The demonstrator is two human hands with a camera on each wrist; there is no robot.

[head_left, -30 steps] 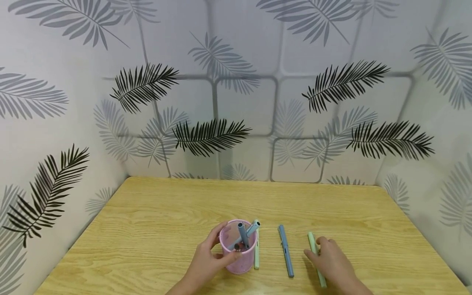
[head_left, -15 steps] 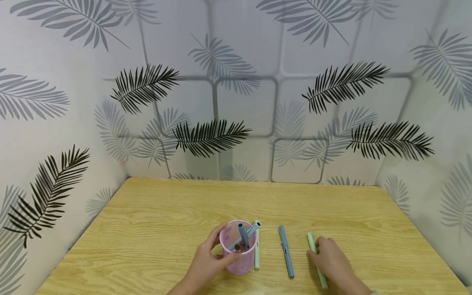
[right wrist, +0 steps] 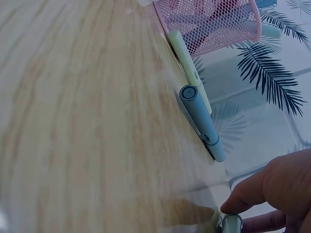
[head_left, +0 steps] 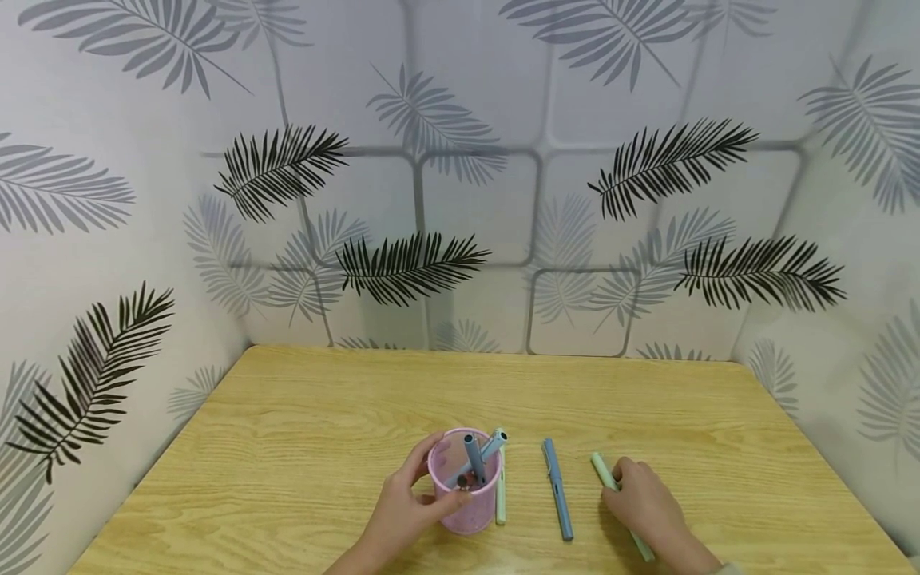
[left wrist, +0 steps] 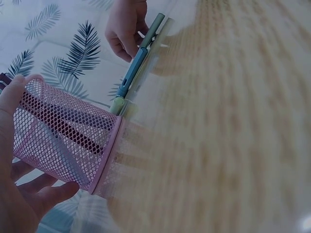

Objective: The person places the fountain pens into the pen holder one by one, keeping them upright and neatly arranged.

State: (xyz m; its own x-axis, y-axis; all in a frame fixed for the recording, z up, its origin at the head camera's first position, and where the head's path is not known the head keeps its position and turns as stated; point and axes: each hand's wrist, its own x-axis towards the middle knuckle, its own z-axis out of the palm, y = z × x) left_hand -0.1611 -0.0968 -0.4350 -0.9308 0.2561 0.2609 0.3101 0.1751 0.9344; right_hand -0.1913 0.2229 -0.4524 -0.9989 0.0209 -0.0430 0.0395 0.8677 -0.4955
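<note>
My left hand [head_left: 404, 509] grips a pink mesh pen holder [head_left: 467, 517], thumb at the near side and fingers round the left. Inside the holder lean a dark blue pen [head_left: 473, 457], a light blue pen [head_left: 493, 444] and a dark, thin item whose round end [head_left: 462, 481] shows at the near rim. My right hand [head_left: 647, 505] pinches a light green pen [head_left: 604, 471] lying slanted at the table's right; the hand covers its middle. In the right wrist view, thumb and finger meet at the end of this green pen [right wrist: 232, 224].
A blue-grey pen [head_left: 557, 489] lies on the wooden table [head_left: 323, 399] between the hands. Another light green pen [head_left: 501, 497] lies right beside the holder. A leaf-patterned wall [head_left: 474, 319] rises behind the table and along both sides.
My right hand has closed its fingers on the light green pen, which has turned, its far end shifting left and its near end right. The left hand and holder stay put.
</note>
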